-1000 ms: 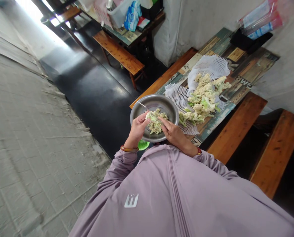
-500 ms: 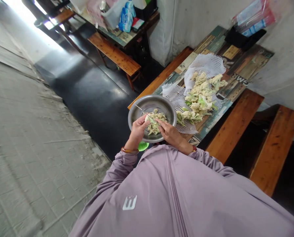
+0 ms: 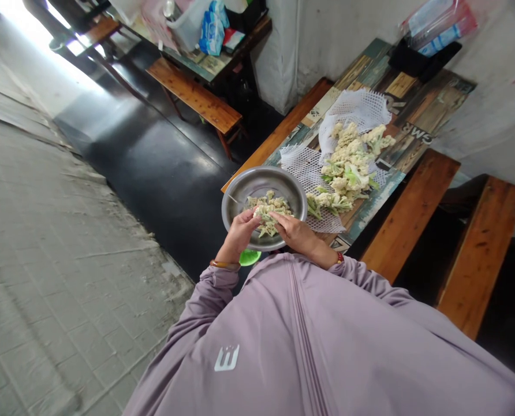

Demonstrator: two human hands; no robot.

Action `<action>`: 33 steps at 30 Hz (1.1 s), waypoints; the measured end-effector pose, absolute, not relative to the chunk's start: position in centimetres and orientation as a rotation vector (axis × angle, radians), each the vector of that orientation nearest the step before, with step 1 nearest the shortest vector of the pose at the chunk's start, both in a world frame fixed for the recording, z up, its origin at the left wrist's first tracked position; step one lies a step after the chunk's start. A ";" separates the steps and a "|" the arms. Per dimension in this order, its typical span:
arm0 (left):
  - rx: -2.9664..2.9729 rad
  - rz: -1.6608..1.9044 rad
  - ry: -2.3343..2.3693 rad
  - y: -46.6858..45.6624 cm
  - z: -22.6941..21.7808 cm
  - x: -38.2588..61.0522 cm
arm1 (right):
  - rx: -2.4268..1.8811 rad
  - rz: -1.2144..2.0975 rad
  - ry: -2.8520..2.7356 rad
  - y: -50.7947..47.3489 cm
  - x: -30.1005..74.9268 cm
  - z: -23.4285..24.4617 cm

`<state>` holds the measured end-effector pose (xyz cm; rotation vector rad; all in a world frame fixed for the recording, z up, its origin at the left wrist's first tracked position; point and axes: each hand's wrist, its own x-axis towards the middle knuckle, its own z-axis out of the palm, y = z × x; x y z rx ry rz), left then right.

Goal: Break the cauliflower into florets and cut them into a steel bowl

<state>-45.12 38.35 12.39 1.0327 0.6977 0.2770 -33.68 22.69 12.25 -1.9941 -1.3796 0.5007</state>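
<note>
A round metal bowl (image 3: 244,184) sits at the near corner of the patterned table (image 3: 413,110), with cut cauliflower pieces (image 3: 268,203) in it. My left hand (image 3: 239,232) is over the bowl's near rim, fingers closed on a cauliflower floret (image 3: 260,212). My right hand (image 3: 299,232) is closed beside it on a thin knife whose blade (image 3: 232,200) points left across the bowl. The two hands nearly touch at the floret. A heap of uncut cauliflower (image 3: 350,162) lies on white mesh netting (image 3: 361,107) to the right of the bowl.
Wooden benches (image 3: 409,214) run along the table's right side. Another bench (image 3: 194,98) and a cluttered table (image 3: 205,52) stand further back. A small green object (image 3: 249,257) shows under the bowl. Dark floor (image 3: 153,162) and grey paving (image 3: 45,242) lie to the left.
The knife blade has dropped lower and further left in the bowl, and both hands have closed in on the floret. The view has drifted slightly, so everything sits a little up and left.
</note>
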 end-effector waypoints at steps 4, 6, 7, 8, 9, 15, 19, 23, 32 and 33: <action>1.027 0.285 0.691 38.2 12.2 -44.9 | -1.992 0.481 -1.336 23.1 -33.8 11.5; 1.001 0.279 0.701 38.1 12.1 -44.8 | -1.949 0.485 -1.319 23.4 -33.8 11.1; 0.993 0.273 0.710 38.1 12.1 -44.8 | -1.930 0.486 -1.310 23.5 -33.8 11.0; 0.987 0.270 0.718 38.1 12.0 -44.7 | -1.918 0.483 -1.303 23.6 -33.7 10.8; 0.985 0.270 0.724 38.1 11.8 -44.7 | -1.915 0.478 -1.301 23.6 -33.7 10.7; 0.990 0.273 0.739 38.1 10.8 -44.8 | -1.984 0.503 -1.380 23.4 -33.5 10.3; 0.956 0.243 0.740 38.1 10.3 -44.8 | -1.903 0.523 -1.302 23.4 -33.5 9.8; 0.874 0.226 0.759 38.7 9.7 -44.5 | -1.902 0.599 -1.041 23.4 -33.7 9.4; 0.786 0.179 0.735 39.6 8.9 -44.3 | -1.930 0.604 -1.005 23.3 -33.4 9.9; 0.786 0.173 0.731 39.7 8.9 -44.3 | -1.934 0.589 -1.017 23.3 -33.3 9.9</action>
